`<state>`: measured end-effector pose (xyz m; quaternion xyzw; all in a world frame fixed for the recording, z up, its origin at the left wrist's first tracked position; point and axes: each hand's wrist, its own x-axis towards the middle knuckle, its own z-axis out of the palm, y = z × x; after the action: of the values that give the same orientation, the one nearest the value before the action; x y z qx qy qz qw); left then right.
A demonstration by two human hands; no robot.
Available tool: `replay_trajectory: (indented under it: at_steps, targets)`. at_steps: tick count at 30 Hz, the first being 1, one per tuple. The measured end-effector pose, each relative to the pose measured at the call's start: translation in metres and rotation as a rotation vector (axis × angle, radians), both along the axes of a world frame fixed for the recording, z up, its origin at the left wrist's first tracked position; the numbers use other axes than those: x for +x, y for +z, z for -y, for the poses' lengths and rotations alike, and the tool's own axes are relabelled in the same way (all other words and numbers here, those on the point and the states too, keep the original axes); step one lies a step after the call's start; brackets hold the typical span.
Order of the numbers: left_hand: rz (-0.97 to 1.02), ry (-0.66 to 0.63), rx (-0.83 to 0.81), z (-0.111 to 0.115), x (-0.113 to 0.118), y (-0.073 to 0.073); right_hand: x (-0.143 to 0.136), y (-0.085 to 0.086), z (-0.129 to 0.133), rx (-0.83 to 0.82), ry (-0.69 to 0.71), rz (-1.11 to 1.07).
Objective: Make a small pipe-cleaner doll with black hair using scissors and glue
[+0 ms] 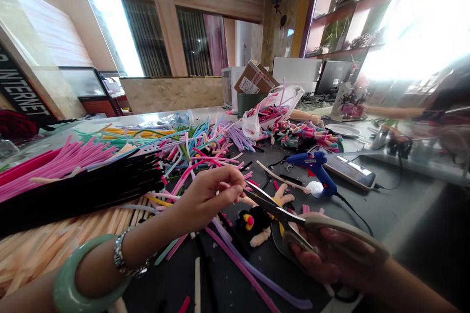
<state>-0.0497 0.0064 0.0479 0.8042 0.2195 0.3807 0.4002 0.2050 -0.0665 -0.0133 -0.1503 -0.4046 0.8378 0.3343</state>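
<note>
My right hand [323, 259] grips a pair of scissors [271, 204] by the handles, blades slightly apart and pointing up to the left. The blade tips reach the fingertips of my left hand [216, 193]. Those fingers are closed in a pinch, and whatever small piece they hold is too small to make out. Just below the blades lies a small figure [255, 220] of black, peach and yellow pipe cleaners. Lilac and pink pipe cleaners [253, 269] stretch across the dark table under both hands.
Bundles of black [91, 188], pink [73, 159] and peach pipe cleaners [73, 239] cover the left side. A blue glue gun [316, 166] lies at right, its cord trailing, beside a phone [348, 168]. Behind stand a plastic bag [253, 122] and finished dolls [316, 132].
</note>
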Motion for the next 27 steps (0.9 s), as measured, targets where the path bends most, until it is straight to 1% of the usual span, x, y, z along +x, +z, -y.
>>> replay_trajectory:
  at_steps: [3,5,8,11,14,17,19,21,25,27]
  targets:
    - [-0.095,0.058,0.191,-0.004,-0.007,0.009,0.001,-0.001,0.0,-0.047,-0.004,-0.002]
    - [-0.142,0.081,0.274,-0.008,-0.01,0.011,0.003,-0.001,-0.002,-0.072,-0.02,-0.006]
    - [-0.156,0.122,0.323,-0.016,-0.013,0.012,0.008,0.003,-0.003,-0.053,-0.078,0.009]
    - [-0.231,0.155,0.359,-0.021,-0.016,0.013,0.012,0.014,-0.003,-0.025,-0.151,0.042]
    - [-0.444,0.182,0.466,-0.025,-0.019,0.015,0.016,0.026,-0.004,0.075,-0.238,0.092]
    - [-0.706,0.252,0.55,-0.029,-0.022,0.015,0.02,0.03,-0.007,0.187,-0.305,0.172]
    - [-0.821,0.293,0.52,-0.031,-0.022,0.013,0.023,0.028,-0.01,0.216,-0.306,0.225]
    - [-0.848,0.309,0.449,-0.031,-0.021,0.011,0.025,0.025,-0.013,0.208,-0.304,0.278]
    - [-0.766,0.346,0.285,-0.02,-0.009,0.008,0.022,0.024,-0.011,0.164,-0.36,0.407]
    - [-0.713,0.322,0.181,-0.009,-0.002,0.006,0.018,0.027,-0.008,0.154,-0.378,0.467]
